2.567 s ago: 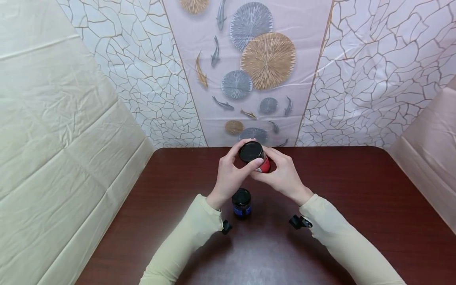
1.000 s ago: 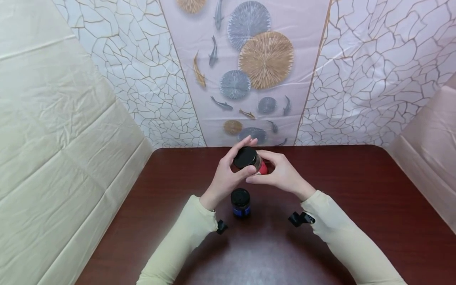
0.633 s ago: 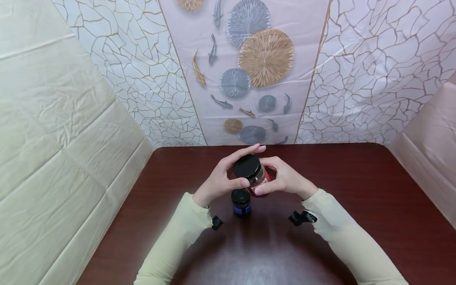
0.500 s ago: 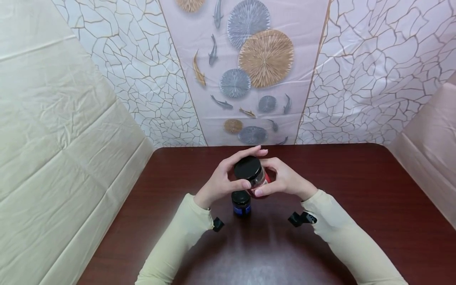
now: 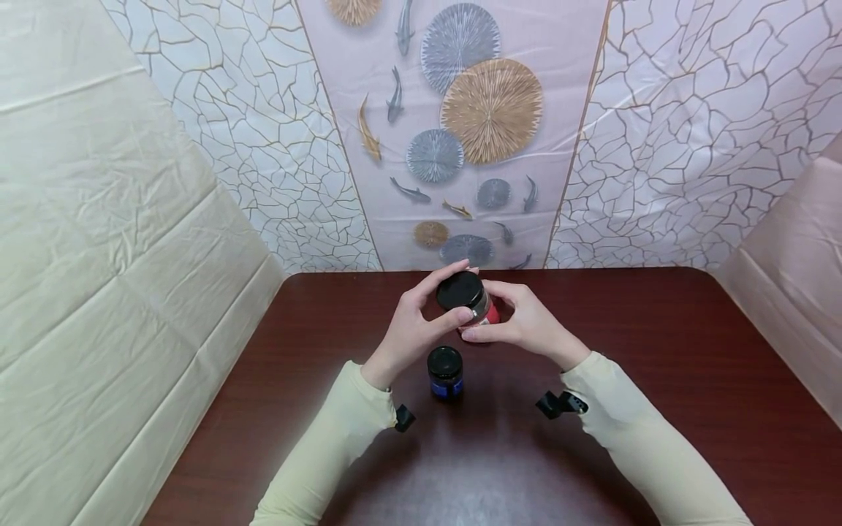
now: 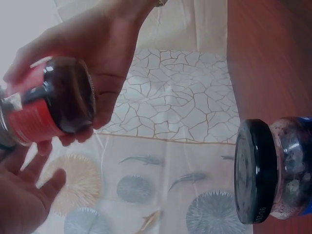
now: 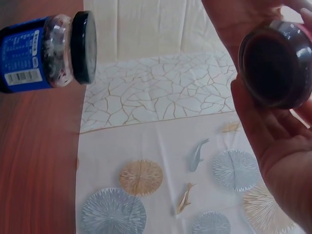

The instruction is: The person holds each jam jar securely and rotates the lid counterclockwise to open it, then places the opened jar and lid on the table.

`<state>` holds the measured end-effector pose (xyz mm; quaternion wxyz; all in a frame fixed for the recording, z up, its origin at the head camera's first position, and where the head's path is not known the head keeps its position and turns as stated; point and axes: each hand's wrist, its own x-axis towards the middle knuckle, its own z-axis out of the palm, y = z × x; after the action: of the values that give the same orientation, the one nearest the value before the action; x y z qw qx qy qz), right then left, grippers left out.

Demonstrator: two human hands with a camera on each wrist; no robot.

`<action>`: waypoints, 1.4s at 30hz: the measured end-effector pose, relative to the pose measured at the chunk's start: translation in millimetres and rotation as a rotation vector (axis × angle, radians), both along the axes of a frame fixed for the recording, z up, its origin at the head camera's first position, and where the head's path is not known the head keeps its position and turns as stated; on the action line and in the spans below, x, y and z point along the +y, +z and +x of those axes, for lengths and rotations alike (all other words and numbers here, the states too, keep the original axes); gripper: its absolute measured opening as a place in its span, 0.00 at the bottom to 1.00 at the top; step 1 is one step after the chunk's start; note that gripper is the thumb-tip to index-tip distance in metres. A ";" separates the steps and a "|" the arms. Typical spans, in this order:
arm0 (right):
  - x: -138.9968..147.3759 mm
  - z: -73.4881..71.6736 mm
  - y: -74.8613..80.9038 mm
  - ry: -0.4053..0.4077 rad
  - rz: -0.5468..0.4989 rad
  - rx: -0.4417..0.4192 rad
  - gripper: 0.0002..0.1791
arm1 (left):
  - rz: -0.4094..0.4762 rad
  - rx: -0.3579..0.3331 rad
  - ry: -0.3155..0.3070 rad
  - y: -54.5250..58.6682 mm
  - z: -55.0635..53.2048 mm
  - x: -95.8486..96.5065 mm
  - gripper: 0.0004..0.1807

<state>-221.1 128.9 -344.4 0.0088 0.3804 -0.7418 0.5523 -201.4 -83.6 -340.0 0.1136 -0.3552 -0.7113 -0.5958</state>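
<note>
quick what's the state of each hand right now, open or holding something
Left hand: closed around the black lid.
Right hand: closed around the red-labelled jar below that lid.

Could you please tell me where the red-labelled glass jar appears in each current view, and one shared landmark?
Head: the red-labelled, black-lidded glass jar is near the centre, tilted, between the left hand and the right hand.
Left wrist: this jar is at the left edge.
Right wrist: this jar is at the upper right, base towards the camera.
Shared landmark: the blue-labelled, black-lidded glass jar, in all three.
</note>
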 end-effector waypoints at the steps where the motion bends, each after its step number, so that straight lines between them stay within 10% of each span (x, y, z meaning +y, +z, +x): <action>1: -0.5 -0.4 -0.3 -0.017 0.005 0.003 0.25 | -0.009 -0.005 0.026 -0.1 0.0 0.1 0.38; 8: -1.4 -4.3 -3.5 -0.094 0.037 0.023 0.25 | -0.070 -0.027 0.130 0.0 1.0 0.3 0.39; 22: 1.4 1.3 -4.9 0.215 0.048 0.019 0.24 | -0.075 0.024 -0.295 21.2 16.0 -6.2 0.44; 42: 1.2 1.5 -3.7 0.201 -0.002 0.029 0.28 | -0.066 0.058 -0.295 1.7 1.5 -11.4 0.46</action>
<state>-219.7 130.1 -348.1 -0.0357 0.4609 -0.6990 0.5456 -199.9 -95.1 -338.3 0.0337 -0.4766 -0.6669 -0.5717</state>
